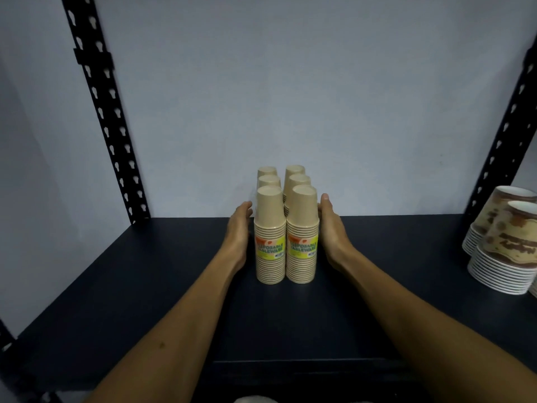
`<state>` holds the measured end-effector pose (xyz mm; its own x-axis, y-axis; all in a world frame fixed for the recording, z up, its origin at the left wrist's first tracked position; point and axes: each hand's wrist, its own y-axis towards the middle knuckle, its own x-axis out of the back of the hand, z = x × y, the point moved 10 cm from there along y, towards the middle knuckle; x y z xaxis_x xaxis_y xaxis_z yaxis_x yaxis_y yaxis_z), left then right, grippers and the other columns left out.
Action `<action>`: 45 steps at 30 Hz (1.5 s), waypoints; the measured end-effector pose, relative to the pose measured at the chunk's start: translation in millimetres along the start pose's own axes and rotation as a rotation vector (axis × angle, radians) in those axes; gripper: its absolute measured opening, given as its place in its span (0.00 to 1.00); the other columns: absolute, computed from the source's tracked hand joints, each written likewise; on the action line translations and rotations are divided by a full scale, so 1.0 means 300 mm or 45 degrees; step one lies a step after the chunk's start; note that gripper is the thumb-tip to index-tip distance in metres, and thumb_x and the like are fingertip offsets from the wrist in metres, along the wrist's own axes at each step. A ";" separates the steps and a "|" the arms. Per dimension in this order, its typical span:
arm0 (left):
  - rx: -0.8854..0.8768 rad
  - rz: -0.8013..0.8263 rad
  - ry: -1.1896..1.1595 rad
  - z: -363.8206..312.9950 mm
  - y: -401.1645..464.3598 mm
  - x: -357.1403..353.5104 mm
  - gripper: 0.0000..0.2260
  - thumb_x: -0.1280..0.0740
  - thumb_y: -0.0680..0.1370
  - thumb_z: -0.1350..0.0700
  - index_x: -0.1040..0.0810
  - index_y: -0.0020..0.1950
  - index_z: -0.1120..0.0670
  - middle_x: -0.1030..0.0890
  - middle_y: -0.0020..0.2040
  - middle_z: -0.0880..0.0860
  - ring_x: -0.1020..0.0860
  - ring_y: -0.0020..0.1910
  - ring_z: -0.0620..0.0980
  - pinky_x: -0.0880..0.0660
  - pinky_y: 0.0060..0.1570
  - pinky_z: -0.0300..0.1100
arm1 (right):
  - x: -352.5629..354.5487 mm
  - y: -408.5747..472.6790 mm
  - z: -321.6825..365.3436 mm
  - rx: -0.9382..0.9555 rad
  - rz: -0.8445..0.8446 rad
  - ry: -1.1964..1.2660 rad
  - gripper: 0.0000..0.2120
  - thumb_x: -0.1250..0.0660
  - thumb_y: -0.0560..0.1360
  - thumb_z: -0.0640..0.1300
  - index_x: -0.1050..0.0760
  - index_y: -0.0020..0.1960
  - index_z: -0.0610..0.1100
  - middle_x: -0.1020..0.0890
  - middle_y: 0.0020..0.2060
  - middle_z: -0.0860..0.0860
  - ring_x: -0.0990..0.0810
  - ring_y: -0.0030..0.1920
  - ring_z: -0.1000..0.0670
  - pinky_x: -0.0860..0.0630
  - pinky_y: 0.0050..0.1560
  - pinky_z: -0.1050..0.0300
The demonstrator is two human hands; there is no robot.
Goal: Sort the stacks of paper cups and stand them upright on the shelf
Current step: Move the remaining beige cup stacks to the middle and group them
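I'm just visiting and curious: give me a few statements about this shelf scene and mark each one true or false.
1. Six tan cup stacks stand upright in two rows. True.
2. The left hand lifts a stack off the shelf. False: it lies flat against the block's side.
3. The right hand presses the block's other side. True.
4. The patterned cups sit at the left. False: they sit at the right edge.

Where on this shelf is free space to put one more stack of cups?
Bare shelf lies between the left post and the left hand, and between the right hand and the patterned cups. The middle, around the beige stacks, is crowded.
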<state>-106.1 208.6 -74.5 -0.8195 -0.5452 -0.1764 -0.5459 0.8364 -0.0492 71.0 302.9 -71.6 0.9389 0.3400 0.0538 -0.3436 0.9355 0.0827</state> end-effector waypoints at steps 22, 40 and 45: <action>-0.099 0.127 0.078 -0.022 -0.006 -0.055 0.11 0.39 0.79 0.49 0.21 0.50 0.55 0.16 0.49 0.54 0.18 0.50 0.53 0.21 0.48 0.48 | -0.063 0.009 -0.001 -0.034 0.129 0.156 0.30 0.52 0.80 0.65 0.26 0.67 0.47 0.18 0.59 0.45 0.19 0.57 0.48 0.26 0.65 0.43; -0.252 0.339 -0.015 -0.063 -0.140 -0.104 0.25 0.52 0.82 0.39 0.25 0.67 0.50 0.18 0.60 0.50 0.21 0.60 0.48 0.24 0.59 0.47 | -0.105 -0.111 0.046 0.118 0.381 0.194 0.38 0.49 0.72 0.76 0.32 0.73 0.55 0.24 0.68 0.50 0.27 0.69 0.48 0.36 0.71 0.37; -0.268 0.406 0.042 -0.028 -0.134 -0.111 0.34 0.46 0.75 0.28 0.37 0.75 0.45 0.30 0.73 0.51 0.29 0.70 0.51 0.33 0.68 0.60 | -0.120 -0.146 0.073 0.203 0.386 0.182 0.31 0.55 0.79 0.69 0.36 0.75 0.54 0.29 0.72 0.52 0.32 0.73 0.49 0.38 0.73 0.38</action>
<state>-58.3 192.6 -58.4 -0.9573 -0.2638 -0.1184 -0.2836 0.9364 0.2066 51.6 247.6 -55.3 0.7837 0.6199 -0.0390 -0.5951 0.7673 0.2390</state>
